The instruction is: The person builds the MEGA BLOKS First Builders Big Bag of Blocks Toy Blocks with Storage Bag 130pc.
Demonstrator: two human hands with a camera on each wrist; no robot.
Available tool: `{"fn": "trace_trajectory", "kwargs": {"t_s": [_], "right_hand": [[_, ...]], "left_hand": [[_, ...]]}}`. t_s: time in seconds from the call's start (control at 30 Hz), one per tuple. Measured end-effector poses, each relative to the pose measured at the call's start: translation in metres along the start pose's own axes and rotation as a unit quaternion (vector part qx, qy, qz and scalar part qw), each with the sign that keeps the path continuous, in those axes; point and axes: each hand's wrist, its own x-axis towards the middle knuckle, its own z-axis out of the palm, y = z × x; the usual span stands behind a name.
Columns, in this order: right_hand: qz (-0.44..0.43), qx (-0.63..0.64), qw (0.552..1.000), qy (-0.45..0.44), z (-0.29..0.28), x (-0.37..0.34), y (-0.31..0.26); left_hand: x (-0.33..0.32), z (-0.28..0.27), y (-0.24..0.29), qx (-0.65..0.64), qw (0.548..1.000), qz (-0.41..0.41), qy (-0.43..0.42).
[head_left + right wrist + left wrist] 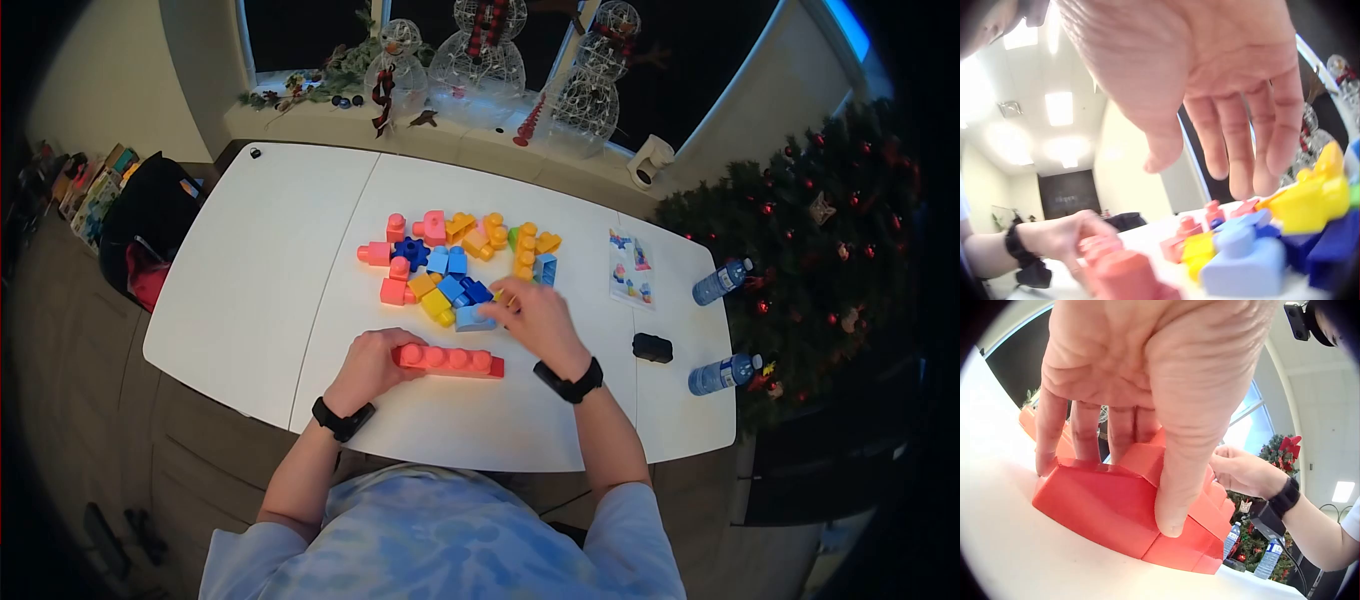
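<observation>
My left hand grips the left end of a long red toy building block assembly with a row of round studs on top. In the left wrist view, the thumb lies along the near side of the red block and the fingers reach over its far side. My right hand hovers at the right edge of the block pile, fingers loosely bent and nothing between them. Under it in the right wrist view are a light blue block and a yellow block. A dark blue gear-shaped block sits among pink blocks.
Orange blocks lie at the back of the pile on the white table. To the right are a picture sheet, a black case and two water bottles. Snowman decorations stand on the windowsill behind.
</observation>
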Motion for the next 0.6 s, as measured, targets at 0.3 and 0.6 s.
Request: {"fn": "trace_trajectory", "kwargs": {"t_s": [0.3,0.6], "right_hand": [[0.161,-0.239,0.956,0.047,0.023,0.068,0.033],[0.128,-0.222,0.961,0.108,0.011,0.053,0.038]], "left_hand": [[-0.008,0.0,0.006,-0.009,1.0,-0.024,-0.018],[-0.009,-0.004,-0.001,-0.011,0.999,-0.023,-0.023]]}}
